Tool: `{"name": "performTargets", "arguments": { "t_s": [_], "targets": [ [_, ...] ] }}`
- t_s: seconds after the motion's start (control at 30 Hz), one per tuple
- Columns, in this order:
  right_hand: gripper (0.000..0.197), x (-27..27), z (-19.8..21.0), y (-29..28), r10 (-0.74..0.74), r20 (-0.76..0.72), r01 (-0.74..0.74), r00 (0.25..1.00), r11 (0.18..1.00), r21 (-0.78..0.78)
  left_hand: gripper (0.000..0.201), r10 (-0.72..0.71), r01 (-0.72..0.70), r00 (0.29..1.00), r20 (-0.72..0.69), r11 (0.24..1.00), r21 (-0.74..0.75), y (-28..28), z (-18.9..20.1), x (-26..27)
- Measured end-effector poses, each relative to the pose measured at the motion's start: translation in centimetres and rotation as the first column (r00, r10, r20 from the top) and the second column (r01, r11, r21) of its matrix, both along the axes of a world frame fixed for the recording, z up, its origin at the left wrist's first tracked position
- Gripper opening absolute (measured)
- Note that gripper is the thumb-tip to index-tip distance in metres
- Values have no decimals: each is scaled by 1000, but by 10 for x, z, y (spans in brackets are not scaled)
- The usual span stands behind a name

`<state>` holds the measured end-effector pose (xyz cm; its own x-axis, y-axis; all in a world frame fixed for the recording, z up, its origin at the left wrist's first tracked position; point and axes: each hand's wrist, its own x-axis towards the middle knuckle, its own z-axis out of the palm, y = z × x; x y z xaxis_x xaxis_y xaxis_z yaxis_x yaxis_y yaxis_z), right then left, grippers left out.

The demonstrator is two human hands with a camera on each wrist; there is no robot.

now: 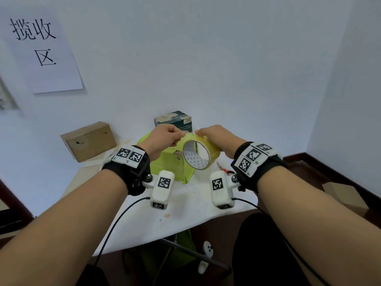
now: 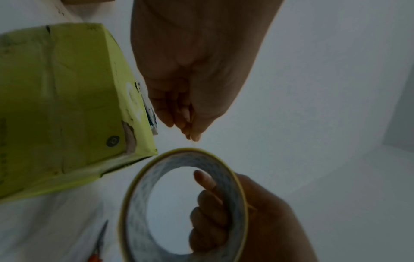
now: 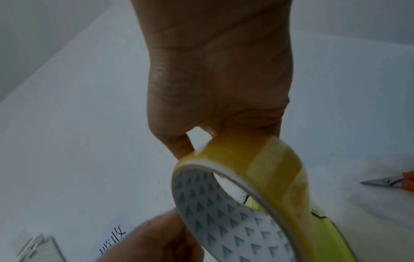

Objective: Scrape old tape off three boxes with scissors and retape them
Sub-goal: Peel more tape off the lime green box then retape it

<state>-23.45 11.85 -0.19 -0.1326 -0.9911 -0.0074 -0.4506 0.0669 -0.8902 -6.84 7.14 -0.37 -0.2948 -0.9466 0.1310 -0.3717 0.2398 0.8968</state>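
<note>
Right hand holds the tape roll above the green box on the table, left hand pinching at its free end; thin end may slip or re-stick, tearing crooked.

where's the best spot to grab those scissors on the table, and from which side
Take the scissors by the orange handles, coming from the right, near the right hand. Their shut blades point left toward the green box, and they lie flat on the table, so the handle end is the safer grip.
</note>
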Motion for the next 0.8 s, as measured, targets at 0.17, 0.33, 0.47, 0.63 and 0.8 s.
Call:
{"name": "performTargets", "arguments": {
  "t_s": [0.17,0.33,0.47,0.63,0.8],
  "targets": [
    [31,6,3,-1,42,-98,-44,994,999,-20,22,75,-76,997,-36,997,-19,-2,-16,7],
    [18,12,1,0,71,-209,-78,975,997,-25,19,13,12,988,-152,987,160,-3,-16,14],
    [18,11,-5,-1,84,-199,-89,976,996,-19,15,-92,99,993,-76,992,83,1,-11,12],
    [22,9,-10,2,106,-186,-116,977,992,-42,16,-151,150,988,-5,979,138,1,-9,10],
    [21,10,-15,0,117,-222,-119,968,993,4,13,-161,148,981,107,982,115,4,-5,11]
  ]
}}
